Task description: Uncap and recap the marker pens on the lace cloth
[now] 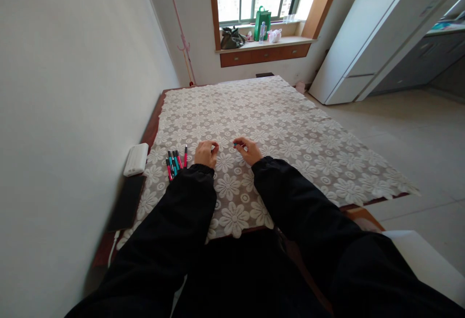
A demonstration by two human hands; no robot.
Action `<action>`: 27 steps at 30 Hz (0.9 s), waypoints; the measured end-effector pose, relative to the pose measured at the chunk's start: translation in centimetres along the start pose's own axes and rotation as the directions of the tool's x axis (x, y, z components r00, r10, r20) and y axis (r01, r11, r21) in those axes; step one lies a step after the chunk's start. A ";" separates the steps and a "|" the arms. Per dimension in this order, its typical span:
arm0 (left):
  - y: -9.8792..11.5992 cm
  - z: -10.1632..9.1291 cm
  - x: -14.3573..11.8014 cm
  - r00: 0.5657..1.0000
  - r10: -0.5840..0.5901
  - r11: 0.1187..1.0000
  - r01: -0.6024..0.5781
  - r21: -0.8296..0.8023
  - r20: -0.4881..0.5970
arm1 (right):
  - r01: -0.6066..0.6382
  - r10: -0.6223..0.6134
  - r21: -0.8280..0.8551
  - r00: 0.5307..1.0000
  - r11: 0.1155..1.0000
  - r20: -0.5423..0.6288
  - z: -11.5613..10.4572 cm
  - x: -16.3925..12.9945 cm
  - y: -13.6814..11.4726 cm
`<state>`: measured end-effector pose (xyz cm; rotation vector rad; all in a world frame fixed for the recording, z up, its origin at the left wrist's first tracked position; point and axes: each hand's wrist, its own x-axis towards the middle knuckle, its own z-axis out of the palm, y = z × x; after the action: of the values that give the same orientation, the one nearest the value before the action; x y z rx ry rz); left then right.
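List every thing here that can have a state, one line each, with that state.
Left hand: curled, resting on the cloth, nothing visible in it.
Right hand: pinching a small teal and red pen piece.
Pink and teal marker pens: lying loose in a group, capped.
White lace flower-patterned cloth: spread flat.
White rectangular power bank: lying flat by the wall.

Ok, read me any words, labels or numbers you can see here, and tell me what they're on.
No text can be read.
Pens beside the left hand: any print too small.
Green bag on the windowsill: no legible print.
White box by the wall: no visible label.
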<state>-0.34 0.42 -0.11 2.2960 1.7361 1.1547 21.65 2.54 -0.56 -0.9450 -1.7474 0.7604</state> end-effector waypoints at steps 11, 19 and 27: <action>0.4 -0.3 -0.3 0.969 0.153 0.979 -0.175 -0.105 -0.195 | 0.175 -0.173 -0.240 0.984 0.955 0.033 -0.4 0.0 -0.2; 0.9 -0.6 -0.4 0.977 0.139 0.984 -0.155 -0.089 -0.163 | 0.154 -0.147 -0.324 0.988 0.934 0.046 -0.4 0.0 0.1; 1.3 -1.2 -0.4 0.983 0.129 0.988 -0.139 -0.068 -0.131 | 0.148 -0.146 -0.332 0.989 0.932 0.032 -0.4 0.0 0.0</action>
<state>-0.03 -0.86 1.15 2.3739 1.5640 1.3924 22.04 2.59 -0.38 -1.0191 -1.9665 0.3752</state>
